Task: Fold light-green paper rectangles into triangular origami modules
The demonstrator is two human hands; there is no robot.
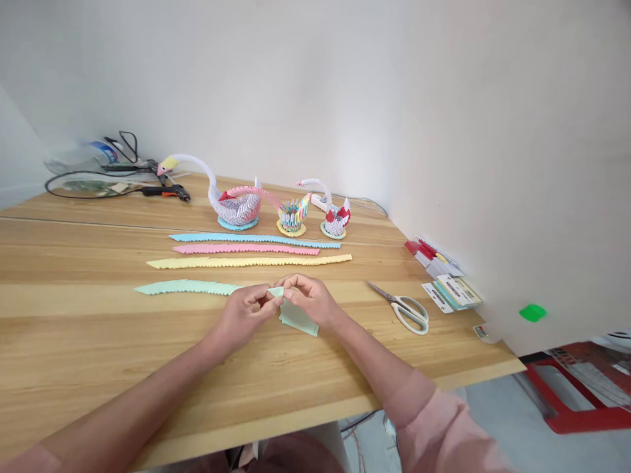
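Between my left hand [249, 311] and my right hand [311, 299] is a small folded piece of light green paper [277, 292]. The fingertips of both hands pinch it, one hand at each side. Beneath my right hand lie flat light green paper sheets [299, 318] on the table. A light green chain of folded paper pieces [187, 287] stretches left from behind my left hand, which hides its right end. Farther back run a yellow chain [246, 262], a pink chain [246, 249] and a blue chain [256, 240], roughly parallel.
Three folded-paper swans stand at the back: a large white one [239, 210], a multicoloured one [292, 217] and a small white-and-red one [336, 223]. Scissors [411, 314] lie right of my hands, near paper packs [451, 292] by the wall. Glue guns with cords [165, 191] sit back left.
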